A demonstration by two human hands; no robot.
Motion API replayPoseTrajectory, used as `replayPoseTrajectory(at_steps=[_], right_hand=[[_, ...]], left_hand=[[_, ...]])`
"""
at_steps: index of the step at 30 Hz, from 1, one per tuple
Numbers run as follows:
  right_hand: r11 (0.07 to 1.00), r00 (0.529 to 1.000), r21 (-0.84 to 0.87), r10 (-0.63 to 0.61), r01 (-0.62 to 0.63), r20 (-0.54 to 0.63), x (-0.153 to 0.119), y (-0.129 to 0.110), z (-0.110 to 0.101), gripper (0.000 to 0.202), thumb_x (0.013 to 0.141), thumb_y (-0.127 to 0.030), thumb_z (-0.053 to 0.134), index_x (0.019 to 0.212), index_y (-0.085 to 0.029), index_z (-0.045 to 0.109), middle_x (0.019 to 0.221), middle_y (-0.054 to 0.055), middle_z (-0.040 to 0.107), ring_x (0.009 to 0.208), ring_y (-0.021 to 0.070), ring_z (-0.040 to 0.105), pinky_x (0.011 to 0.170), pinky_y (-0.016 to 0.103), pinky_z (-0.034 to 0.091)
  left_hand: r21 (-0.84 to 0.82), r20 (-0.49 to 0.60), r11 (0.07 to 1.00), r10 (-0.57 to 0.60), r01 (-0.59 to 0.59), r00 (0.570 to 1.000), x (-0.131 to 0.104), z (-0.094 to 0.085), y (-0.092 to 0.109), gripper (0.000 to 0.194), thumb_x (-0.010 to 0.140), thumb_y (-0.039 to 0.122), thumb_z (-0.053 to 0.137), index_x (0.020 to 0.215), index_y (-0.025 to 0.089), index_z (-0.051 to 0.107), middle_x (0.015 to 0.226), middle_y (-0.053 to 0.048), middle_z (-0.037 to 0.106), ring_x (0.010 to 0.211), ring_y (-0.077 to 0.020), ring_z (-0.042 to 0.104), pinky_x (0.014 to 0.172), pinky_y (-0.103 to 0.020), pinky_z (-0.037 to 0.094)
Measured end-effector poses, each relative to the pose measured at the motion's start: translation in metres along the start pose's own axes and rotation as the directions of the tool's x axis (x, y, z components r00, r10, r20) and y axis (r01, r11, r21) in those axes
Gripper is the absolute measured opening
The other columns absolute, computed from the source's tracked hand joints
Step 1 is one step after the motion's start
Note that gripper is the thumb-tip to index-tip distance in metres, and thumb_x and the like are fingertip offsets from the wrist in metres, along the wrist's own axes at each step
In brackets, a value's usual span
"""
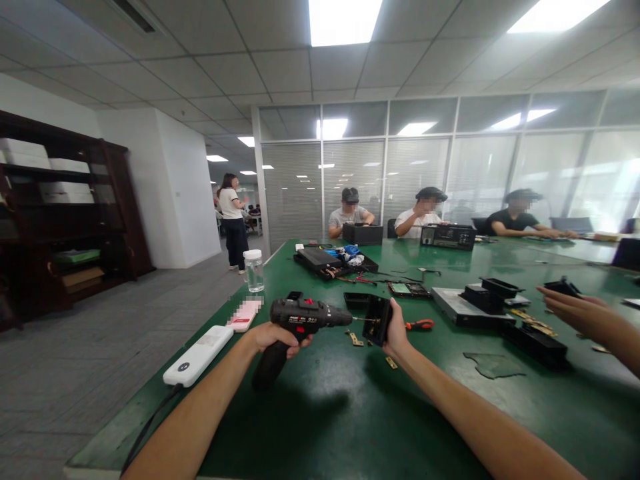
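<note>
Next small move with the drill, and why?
Probably have the left hand nudge the drill to line up its bit before pulling the trigger, while the right hand braces the black housing. The bit points into the housing's open side, but I can't tell whether its tip is seated, and only that hand supports the housing.

Matt plastic drill [293,317], smooth glossy tabletop [290,433], dark wooden cabinet [123,200].
</note>
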State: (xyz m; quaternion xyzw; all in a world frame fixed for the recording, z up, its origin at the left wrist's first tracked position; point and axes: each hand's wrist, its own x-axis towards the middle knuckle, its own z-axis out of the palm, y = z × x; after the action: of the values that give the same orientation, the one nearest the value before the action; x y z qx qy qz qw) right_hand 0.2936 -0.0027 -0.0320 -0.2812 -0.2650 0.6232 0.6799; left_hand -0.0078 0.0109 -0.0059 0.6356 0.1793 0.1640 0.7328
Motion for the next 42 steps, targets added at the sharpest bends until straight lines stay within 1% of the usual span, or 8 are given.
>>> replayPoseTrajectory(at_steps=[8,12,17,23,27,30,33,42], right_hand=[[1.0,0.999,0.029,0.007,-0.005,-0.042,0.0005,-0.0013,0.0017,0.034,0.075,-0.046,0.038,0.064,-0.026,0.063,0.06,0.008,0.062,0.049,0.0174,0.057,0.049,0.033,0.046],[1.0,1.0,0.023,0.012,-0.012,-0.014,0.001,-0.0001,0.0016,0.036,0.076,-0.047,0.037,0.066,-0.024,0.063,0.059,0.007,0.062,0.05,0.0173,0.057,0.05,0.032,0.046],[0.999,0.997,0.008,-0.047,0.047,-0.061,0.0025,0.0049,0.0022,0.035,0.071,-0.053,0.045,0.07,-0.022,0.059,0.054,0.001,0.06,0.044,0.0167,0.055,0.046,0.031,0.045],[0.998,0.997,-0.005,-0.056,0.055,-0.05,0.004,0.0076,0.0023,0.035,0.071,-0.054,0.046,0.073,-0.021,0.059,0.052,-0.001,0.059,0.044,0.0162,0.054,0.044,0.03,0.044],[0.998,0.997,0.019,-0.06,0.061,-0.039,0.0041,0.0067,0.0011,0.034,0.071,-0.052,0.047,0.071,-0.021,0.061,0.055,0.001,0.06,0.046,0.0161,0.055,0.046,0.03,0.045],[0.999,0.999,0.037,-0.027,0.028,-0.025,0.0042,0.0041,-0.0007,0.033,0.075,-0.048,0.042,0.068,-0.023,0.062,0.058,0.005,0.061,0.049,0.0167,0.057,0.049,0.031,0.046],[0.999,1.0,0.043,0.015,-0.014,-0.021,0.0047,0.0019,-0.0027,0.035,0.076,-0.047,0.038,0.066,-0.025,0.063,0.059,0.007,0.062,0.049,0.0173,0.057,0.049,0.033,0.046],[1.0,1.0,0.025,0.004,-0.005,0.014,0.0057,0.003,-0.0056,0.033,0.074,-0.047,0.04,0.068,-0.025,0.063,0.06,0.009,0.062,0.049,0.0179,0.057,0.047,0.035,0.047]], left_hand=[[-0.012,0.013,1.0,0.003,-0.003,1.0,0.0007,0.0002,-0.0001,0.038,0.061,0.016,0.062,0.098,0.009,0.055,0.085,-0.006,0.051,0.055,-0.0077,0.045,0.052,-0.022,0.036],[-0.014,0.018,1.0,0.003,-0.002,1.0,0.0004,0.0001,0.0002,0.039,0.061,0.016,0.062,0.098,0.009,0.055,0.085,-0.006,0.051,0.055,-0.0079,0.045,0.052,-0.022,0.036],[-0.018,0.017,1.0,-0.004,0.004,1.0,0.0006,-0.0007,-0.0012,0.04,0.06,0.017,0.062,0.099,0.009,0.055,0.086,-0.006,0.051,0.055,-0.0076,0.045,0.051,-0.022,0.036],[-0.005,0.014,1.0,0.012,-0.011,1.0,0.0008,-0.0011,-0.0022,0.041,0.06,0.018,0.062,0.099,0.01,0.054,0.086,-0.006,0.05,0.055,-0.0077,0.044,0.052,-0.022,0.036],[-0.003,0.014,1.0,0.007,-0.007,1.0,0.0007,-0.0017,-0.002,0.04,0.06,0.017,0.062,0.099,0.009,0.055,0.086,-0.006,0.051,0.055,-0.008,0.045,0.052,-0.022,0.036],[-0.004,0.011,1.0,-0.002,0.002,1.0,0.0006,-0.0028,-0.0024,0.041,0.06,0.017,0.062,0.099,0.009,0.055,0.086,-0.007,0.051,0.055,-0.0079,0.045,0.052,-0.022,0.036],[-0.001,0.008,1.0,-0.002,0.002,1.0,0.0006,-0.0034,-0.0029,0.04,0.061,0.017,0.061,0.1,0.009,0.055,0.087,-0.007,0.051,0.055,-0.0079,0.045,0.052,-0.022,0.036],[-0.005,0.006,1.0,-0.01,0.01,1.0,-0.0002,-0.0026,-0.0019,0.041,0.061,0.016,0.061,0.1,0.008,0.055,0.087,-0.007,0.051,0.055,-0.0079,0.045,0.052,-0.022,0.036]])
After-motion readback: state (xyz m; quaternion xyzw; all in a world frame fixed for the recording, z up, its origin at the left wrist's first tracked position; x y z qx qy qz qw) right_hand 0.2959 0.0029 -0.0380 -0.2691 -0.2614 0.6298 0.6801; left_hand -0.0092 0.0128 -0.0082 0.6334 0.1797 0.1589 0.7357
